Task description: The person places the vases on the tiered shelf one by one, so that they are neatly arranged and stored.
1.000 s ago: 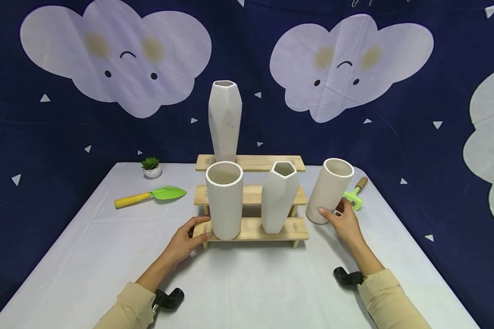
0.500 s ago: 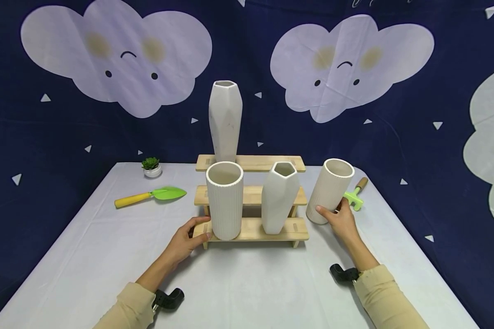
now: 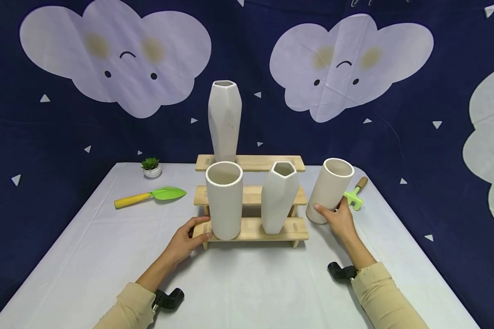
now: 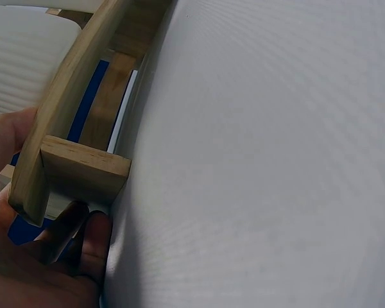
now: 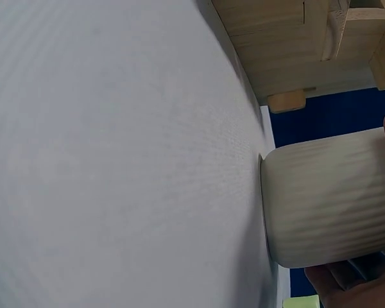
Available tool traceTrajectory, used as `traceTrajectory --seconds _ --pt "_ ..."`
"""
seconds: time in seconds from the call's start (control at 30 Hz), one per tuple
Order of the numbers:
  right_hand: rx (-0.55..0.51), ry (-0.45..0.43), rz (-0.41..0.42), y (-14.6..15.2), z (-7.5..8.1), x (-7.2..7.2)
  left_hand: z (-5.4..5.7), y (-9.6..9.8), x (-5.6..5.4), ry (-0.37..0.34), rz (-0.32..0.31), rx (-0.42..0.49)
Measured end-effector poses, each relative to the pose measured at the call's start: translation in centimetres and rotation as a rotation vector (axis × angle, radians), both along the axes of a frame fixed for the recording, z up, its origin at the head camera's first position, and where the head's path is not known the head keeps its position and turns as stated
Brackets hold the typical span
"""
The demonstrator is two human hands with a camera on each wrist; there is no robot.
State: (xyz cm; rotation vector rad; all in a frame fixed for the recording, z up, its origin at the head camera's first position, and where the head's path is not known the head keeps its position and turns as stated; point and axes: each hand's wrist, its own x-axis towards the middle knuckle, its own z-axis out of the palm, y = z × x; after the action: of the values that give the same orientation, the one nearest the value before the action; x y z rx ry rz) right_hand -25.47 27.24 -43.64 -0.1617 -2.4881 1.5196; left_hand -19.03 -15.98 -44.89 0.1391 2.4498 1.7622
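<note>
My left hand grips the left end of the lowest step of a tiered wooden stand. Its thumb lies on the step and its fingers reach around the end, by the leg in the left wrist view. On that step stand a ribbed white cylindrical vase and a faceted white vase. My right hand holds a second ribbed cylindrical vase low on its side, thumb in front, other fingers partly hidden. In the right wrist view this vase's base meets the white tablecloth, right of the stand.
A tall faceted vase stands on the top step. Behind the right hand lies a green hand rake. On the left are a green trowel with a yellow handle and a small potted succulent. A dark cloud-print cloth hangs behind.
My right hand and forearm have shifted slightly left, the thumb sliding a little across the vase. Vases, stand and left hand look unmoved.
</note>
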Motion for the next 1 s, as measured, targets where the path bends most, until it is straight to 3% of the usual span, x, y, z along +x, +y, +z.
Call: traceTrajectory --seconds 0.73,1.0 --pt "0.075 -0.01 -0.046 0.5 0.6 0.6 0.0 0.0 0.1 -0.017 0.008 0.002" --pt "0.073 -0.014 -0.04 0.7 2.0 1.6 0.0 -0.1 0.0 -0.019 0.007 0.002"
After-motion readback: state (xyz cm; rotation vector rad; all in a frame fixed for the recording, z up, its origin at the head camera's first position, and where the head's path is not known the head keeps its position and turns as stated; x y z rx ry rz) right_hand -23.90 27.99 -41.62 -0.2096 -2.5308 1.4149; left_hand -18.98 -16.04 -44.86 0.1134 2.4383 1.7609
